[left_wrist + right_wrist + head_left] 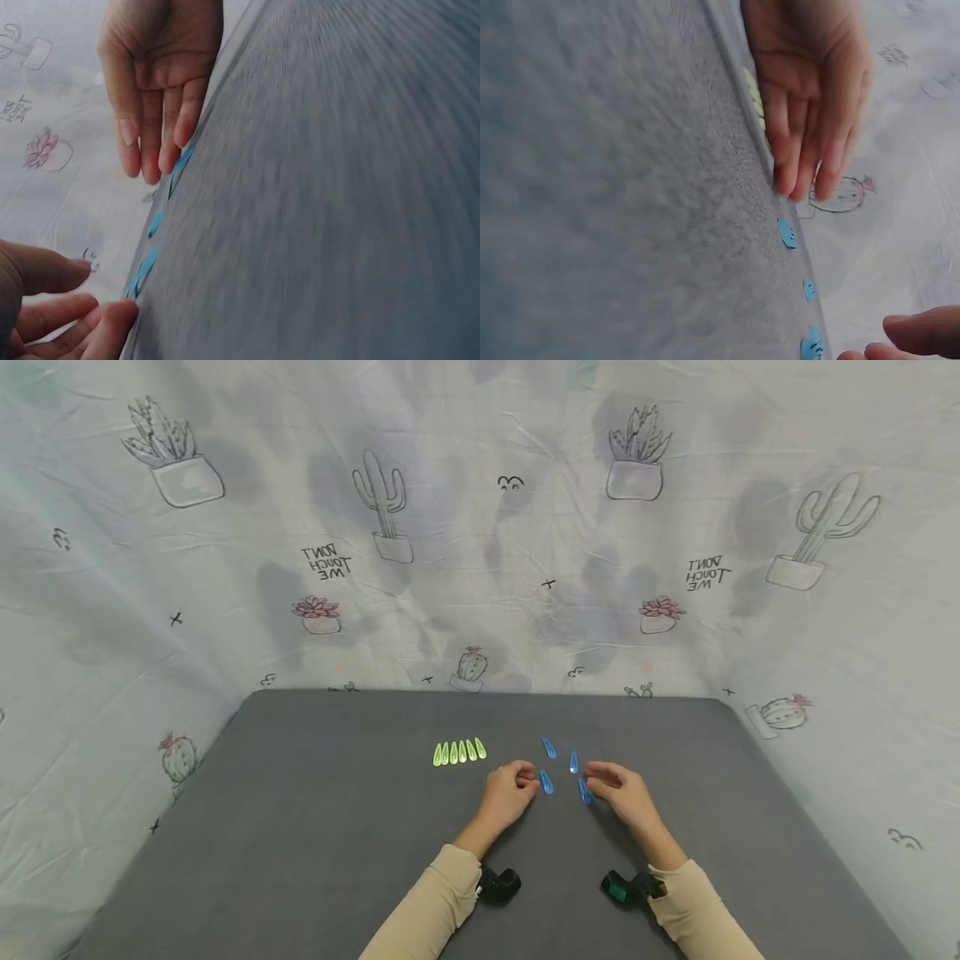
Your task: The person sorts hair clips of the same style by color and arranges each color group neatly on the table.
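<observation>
Several blue snap hair clips lie loosely spread on the grey table between the two hands; one blue clip [547,782] is close to the left hand's fingertips. My left hand [505,795] hovers just left of them with fingers loosely bent, holding nothing. On the other side, my right hand [624,793] has its thumb and fingers beside the nearest blue clip [585,791], partly overlapping it in the head view; the left wrist view shows this hand [161,82] with long relaxed fingers. Several yellow-green snap clips [453,752] stand in a neat side-by-side row left of the blue ones.
The grey table [315,827] reaches back to a white cloth backdrop [480,568] printed with cacti, which also hangs along both sides. A black wrist camera [498,887] is strapped at the left wrist, another camera [630,888] at the right.
</observation>
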Tool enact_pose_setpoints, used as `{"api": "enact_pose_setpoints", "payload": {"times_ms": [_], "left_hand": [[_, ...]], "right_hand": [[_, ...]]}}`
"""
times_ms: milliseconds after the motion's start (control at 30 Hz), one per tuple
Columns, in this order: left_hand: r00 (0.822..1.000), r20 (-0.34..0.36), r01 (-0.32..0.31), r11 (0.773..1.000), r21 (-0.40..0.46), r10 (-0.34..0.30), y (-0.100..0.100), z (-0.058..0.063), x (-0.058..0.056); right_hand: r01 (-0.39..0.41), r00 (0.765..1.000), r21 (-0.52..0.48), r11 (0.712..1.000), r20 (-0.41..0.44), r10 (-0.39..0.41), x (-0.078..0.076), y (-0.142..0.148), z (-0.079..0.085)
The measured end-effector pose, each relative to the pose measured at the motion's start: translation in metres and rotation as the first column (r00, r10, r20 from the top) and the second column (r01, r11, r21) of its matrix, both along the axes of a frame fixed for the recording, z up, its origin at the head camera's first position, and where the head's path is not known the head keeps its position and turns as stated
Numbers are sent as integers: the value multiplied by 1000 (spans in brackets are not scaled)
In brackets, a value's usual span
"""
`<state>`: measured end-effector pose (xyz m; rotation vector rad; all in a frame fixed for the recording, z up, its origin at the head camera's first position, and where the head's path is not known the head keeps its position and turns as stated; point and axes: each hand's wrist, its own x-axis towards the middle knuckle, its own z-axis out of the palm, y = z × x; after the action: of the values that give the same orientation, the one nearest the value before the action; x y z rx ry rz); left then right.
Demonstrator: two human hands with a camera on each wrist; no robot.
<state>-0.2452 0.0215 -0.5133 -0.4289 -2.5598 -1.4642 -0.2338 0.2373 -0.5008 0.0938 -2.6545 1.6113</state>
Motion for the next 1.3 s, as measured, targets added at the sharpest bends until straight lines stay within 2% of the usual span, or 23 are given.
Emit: {"api": "enact_pose_setpoints", "payload": {"times_ms": [167,267,400,567,767,967,1133,1300], "left_hand": [[998,4,-60,998,-15,60,13,-1,0],[996,-8,-88,995,-44,88,18,0,-1],[991,-53,-127,984,-122,122,24,-2,-5],[985,-86,-165,965,-201,151,30,-3,-7],[988,-71,-151,953,-264,136,32,0,-9],[993,-35,-121,946,-300,116,33,5,-12],[992,-16,-124,951,-283,124,31,7,-13],[992,15,-120,966,-230,127,28,6,-14]], "right_hand": [[20,999,-45,999,29,-19,6,0,-6],[40,999,-31,999,2,-40,6,-3,-10],[86,995,75,993,-61,-82,4,-8,-15],[132,985,215,968,-137,-104,2,-15,-17],[147,982,281,948,-159,-104,2,-19,-11],[159,983,273,949,-131,-127,2,-18,-8],[157,986,265,952,-95,-136,3,-16,-8],[153,988,255,955,-50,-144,2,-14,-9]]}}
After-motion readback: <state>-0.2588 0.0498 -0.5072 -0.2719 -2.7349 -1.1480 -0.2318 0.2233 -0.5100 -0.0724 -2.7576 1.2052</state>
